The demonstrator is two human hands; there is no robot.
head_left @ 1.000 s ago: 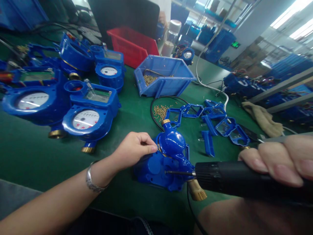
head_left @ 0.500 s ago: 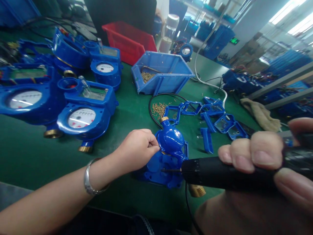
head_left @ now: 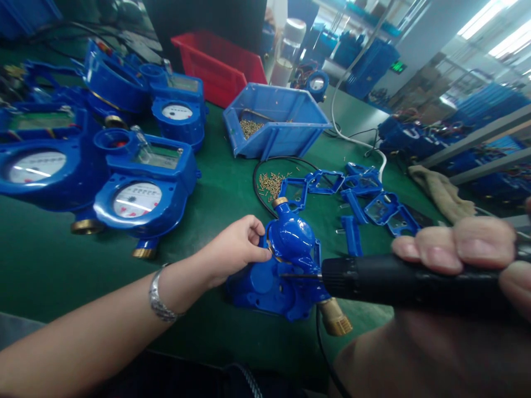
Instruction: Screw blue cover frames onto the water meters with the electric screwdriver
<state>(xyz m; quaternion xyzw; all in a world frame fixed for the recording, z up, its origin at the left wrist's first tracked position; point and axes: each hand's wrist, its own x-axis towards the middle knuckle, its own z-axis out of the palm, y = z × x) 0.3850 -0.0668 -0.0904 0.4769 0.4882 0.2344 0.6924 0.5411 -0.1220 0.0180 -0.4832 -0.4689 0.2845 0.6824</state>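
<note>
A blue water meter point(head_left: 292, 237) lies face down on the green bench, brass threaded ends at its top and lower right. My left hand point(head_left: 236, 249) is closed at the meter's left edge, thumb and forefinger against its rim; its other fingers are curled and partly hidden. A black electric screwdriver point(head_left: 373, 279) is gripped in my right hand point(head_left: 460, 249), pointing left. Its thin bit point(head_left: 301, 276) reaches over the blue housing at the meter's underside; whether the tip touches a screw cannot be made out.
Several finished-looking water meters point(head_left: 139, 199) stand at the left. Brass screws point(head_left: 270, 185) lie loose before a blue bin point(head_left: 276, 124) holding more screws. Behind it is a red bin point(head_left: 215, 66). Blue frames point(head_left: 326, 181) are scattered at the right, near a cloth point(head_left: 442, 193). A black cable curves around the meter.
The screwdriver has moved right and slightly up with my right hand, showing more of the lower brass end. My left fingers have shifted slightly at the rim.
</note>
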